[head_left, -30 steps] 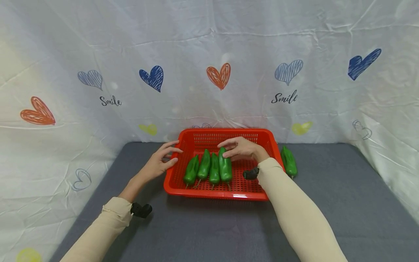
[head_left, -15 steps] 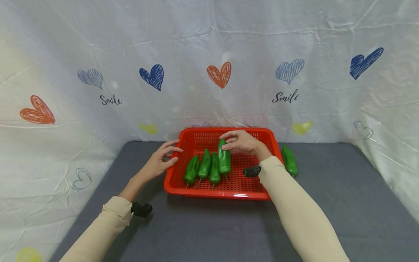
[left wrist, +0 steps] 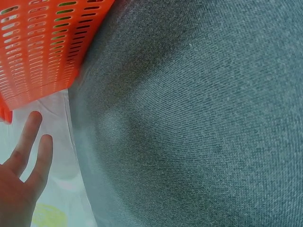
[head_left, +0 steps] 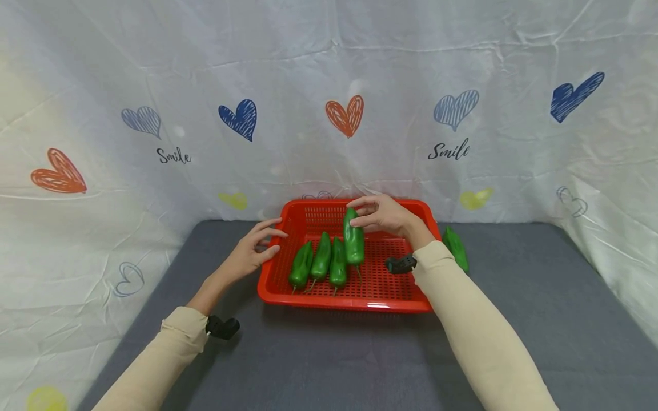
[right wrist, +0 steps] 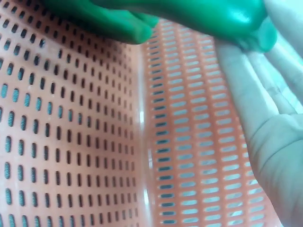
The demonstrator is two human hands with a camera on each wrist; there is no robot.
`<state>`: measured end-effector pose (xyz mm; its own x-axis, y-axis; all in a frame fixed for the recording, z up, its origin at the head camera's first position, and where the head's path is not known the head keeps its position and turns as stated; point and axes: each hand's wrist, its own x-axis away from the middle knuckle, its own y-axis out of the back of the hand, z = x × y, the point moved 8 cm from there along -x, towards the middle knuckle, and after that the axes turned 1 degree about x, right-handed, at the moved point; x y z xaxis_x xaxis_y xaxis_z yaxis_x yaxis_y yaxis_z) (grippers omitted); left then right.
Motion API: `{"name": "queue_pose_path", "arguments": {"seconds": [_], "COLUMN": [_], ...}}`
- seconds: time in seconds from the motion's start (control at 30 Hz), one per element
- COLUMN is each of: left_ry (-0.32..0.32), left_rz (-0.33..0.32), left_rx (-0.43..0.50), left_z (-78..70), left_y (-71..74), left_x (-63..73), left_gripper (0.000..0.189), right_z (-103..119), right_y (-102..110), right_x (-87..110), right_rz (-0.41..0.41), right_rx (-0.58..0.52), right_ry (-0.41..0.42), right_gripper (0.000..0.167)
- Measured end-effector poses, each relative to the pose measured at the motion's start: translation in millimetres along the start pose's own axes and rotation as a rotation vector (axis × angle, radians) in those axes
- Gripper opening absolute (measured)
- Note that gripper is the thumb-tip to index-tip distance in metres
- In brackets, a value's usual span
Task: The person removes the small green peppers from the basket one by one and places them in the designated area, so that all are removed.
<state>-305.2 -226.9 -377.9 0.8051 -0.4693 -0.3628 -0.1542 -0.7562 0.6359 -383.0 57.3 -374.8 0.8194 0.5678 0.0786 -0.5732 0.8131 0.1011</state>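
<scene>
In the head view, my right hand (head_left: 384, 214) pinches a green pepper (head_left: 353, 238) by its upper end, above the floor of a red plastic basket (head_left: 349, 305). The pepper hangs with its stem pointing down. Three more green peppers (head_left: 321, 258) lie side by side in the basket's left half. My left hand (head_left: 248, 254) is at the basket's left rim, fingers spread and reaching over the edge. The right wrist view has the pepper's tip (right wrist: 258, 35) between thumb and fingers. Beside the basket wall in the left wrist view, two straight fingers (left wrist: 42, 161) of my left hand show.
Another green pepper (head_left: 455, 248) lies on the grey table (head_left: 329, 359) just right of the basket, partly behind my right sleeve (head_left: 473, 319). A white cloth (head_left: 288, 68) printed with hearts hangs behind the table and along its sides.
My right hand has lifted the pepper up and away from the row of peppers in the basket. The left hand stays at the rim.
</scene>
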Motion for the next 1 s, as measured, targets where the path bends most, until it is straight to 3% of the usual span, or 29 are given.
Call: {"name": "queue_pose_path", "arguments": {"seconds": [0.17,0.37,0.77,1.0], "left_ry": [0.0,0.002,-0.002,0.011], "left_rz": [0.002,0.002,0.001,0.003], "left_rx": [-0.001,-0.008,0.008,0.017], "left_z": [-0.3,-0.4,0.9,1.0], "left_y": [0.3,0.0,-0.4,-0.2], "left_x": [-1.2,-0.5,0.1,0.4], "left_gripper": [0.029,0.029,0.028,0.028], "right_z": [6.6,13.6,41.2,45.8], "right_y": [2.3,6.0,17.4,28.8], "right_x": [3.0,8.0,25.3,35.2], "right_rz": [0.009,0.01,-0.043,-0.083], "right_rx": [-0.036,-0.005,0.064,0.045], "right_ry": [0.002,0.015,0.1,0.128], "right_gripper": [0.059,0.06,0.053,0.052]}}
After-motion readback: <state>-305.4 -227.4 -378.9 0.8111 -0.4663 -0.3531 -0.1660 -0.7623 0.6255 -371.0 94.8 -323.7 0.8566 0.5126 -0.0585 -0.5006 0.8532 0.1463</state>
